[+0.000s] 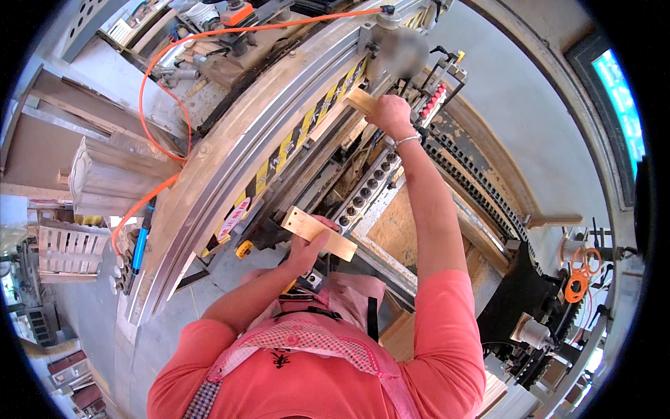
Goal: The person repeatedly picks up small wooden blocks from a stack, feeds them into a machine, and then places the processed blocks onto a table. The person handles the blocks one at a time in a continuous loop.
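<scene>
My left hand (308,252) is closed round a short flat wooden board (319,234), held tilted in front of my body. Small dark holes show near the board's upper left end. Farther off, with the arm stretched out, my right hand (392,116) grips another wooden piece (362,102) that points left toward the machine's rail. Part of that piece is hidden under the fingers. Between the two hands runs a metal strip with a row of round black knobs (372,184).
A long curved metal rail (230,157) with a yellow-black striped band crosses the left. An orange hose (143,91) loops over it. Black chain tracks (481,183) run on the right, below a lit screen (620,105). Red round buttons (433,100) sit near my right hand.
</scene>
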`<state>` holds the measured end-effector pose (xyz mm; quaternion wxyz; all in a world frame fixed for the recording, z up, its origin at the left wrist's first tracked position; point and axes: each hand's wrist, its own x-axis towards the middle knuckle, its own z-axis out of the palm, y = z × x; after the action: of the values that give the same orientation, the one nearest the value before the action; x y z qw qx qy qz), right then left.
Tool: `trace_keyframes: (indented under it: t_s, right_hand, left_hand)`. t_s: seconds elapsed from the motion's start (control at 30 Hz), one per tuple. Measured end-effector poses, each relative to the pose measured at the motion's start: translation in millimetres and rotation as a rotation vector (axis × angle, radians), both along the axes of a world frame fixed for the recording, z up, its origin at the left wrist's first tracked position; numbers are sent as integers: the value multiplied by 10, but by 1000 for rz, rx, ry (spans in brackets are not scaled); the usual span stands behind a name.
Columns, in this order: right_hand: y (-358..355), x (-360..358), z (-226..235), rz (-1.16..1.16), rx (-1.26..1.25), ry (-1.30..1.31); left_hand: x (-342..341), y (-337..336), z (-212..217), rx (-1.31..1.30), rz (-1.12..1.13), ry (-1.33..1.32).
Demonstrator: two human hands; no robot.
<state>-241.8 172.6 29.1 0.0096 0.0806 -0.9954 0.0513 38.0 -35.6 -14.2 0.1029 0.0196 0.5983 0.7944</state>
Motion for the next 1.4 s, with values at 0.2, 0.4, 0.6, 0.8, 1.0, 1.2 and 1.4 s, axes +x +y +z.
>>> trace_keyframes:
  t_s: [0.2,0.4,0.6,0.8,1.0,1.2,1.4]
  right_hand:
    - [-43,6,60,-13,68,-65]
    - [-1,-1,31,-27,69,-52]
    - [12,-15,0,-39,54,-22]
    - [29,-15,-17,-38,39,-35]
    - [-23,20,22,-23,7,-15]
    - [17,26,31,-9,14,-30]
    - [35,5,14,27,32,-26]
  left_hand:
    - [0,24,-65,23,12,23]
    - [27,109,-24,-68,16,134]
    - [30,108,-17,-57,28,101]
    - [31,108,-77,-60,40,137]
    - [39,47,-14,-99,-11,93]
    - [45,60,1,-40,-19,53]
    - [45,81,-49,-63,11,101]
